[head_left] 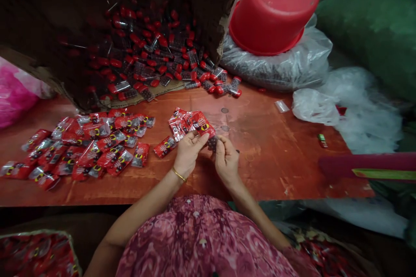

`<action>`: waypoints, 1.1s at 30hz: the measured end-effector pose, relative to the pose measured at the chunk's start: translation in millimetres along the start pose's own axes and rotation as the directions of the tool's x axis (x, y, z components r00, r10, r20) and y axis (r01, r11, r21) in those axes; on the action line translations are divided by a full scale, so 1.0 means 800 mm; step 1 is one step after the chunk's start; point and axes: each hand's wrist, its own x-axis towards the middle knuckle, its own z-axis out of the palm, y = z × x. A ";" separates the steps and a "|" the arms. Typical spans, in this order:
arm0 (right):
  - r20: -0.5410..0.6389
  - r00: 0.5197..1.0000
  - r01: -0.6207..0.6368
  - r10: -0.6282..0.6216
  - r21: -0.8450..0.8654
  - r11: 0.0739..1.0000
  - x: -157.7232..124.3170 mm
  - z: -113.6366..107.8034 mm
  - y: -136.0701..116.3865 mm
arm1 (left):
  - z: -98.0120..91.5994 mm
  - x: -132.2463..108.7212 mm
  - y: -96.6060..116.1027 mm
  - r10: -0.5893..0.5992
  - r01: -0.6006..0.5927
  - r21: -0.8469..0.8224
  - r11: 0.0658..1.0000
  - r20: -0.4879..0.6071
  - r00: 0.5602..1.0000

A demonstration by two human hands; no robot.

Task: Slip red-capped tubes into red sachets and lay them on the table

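Over the red table (276,156), my left hand (188,156) is closed on a red printed packet (200,122). My right hand (226,160) pinches a small see-through container of dark beads (212,142) at the packet's near end. Whether the container is partly inside the packet, I cannot tell. Flat red packets (178,126) lie just beyond my left fingers. A filled packet (164,147) rests left of that hand, and a pile of filled packets (94,143) spreads farther left.
A cardboard box (224,30) on its side spills many red-capped containers (159,56) onto the table. Behind, at the right, a red tub (276,8) sits upside down on a plastic sack (279,69). Plastic bags (315,106) lie right. A basket of packets (35,251) stands at lower left.
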 end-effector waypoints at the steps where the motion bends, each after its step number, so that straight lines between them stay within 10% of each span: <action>1: 0.015 1.000 0.000 0.000 -0.004 1.000 0.000 0.002 0.001 | 0.000 0.001 -0.001 0.011 -0.011 -0.011 1.000 0.000 1.000; 11: -0.069 0.997 -0.011 0.017 0.084 0.996 0.001 0.025 -0.001 | -0.009 0.007 -0.001 0.053 -0.053 0.001 0.999 0.000 0.999; 18: -0.041 0.974 0.208 -0.222 -0.213 0.955 -0.004 0.023 0.005 | -0.006 0.008 0.006 0.082 -0.081 0.045 0.996 -0.013 0.997; 26: 0.055 0.991 -0.135 0.126 0.225 0.965 -0.003 0.037 -0.021 | -0.021 0.008 0.008 0.038 -0.056 0.141 0.988 0.127 0.991; 33: -0.094 0.996 0.022 -0.006 0.172 0.985 0.006 0.039 -0.016 | -0.012 0.002 0.001 0.139 -0.142 0.109 0.984 0.032 0.990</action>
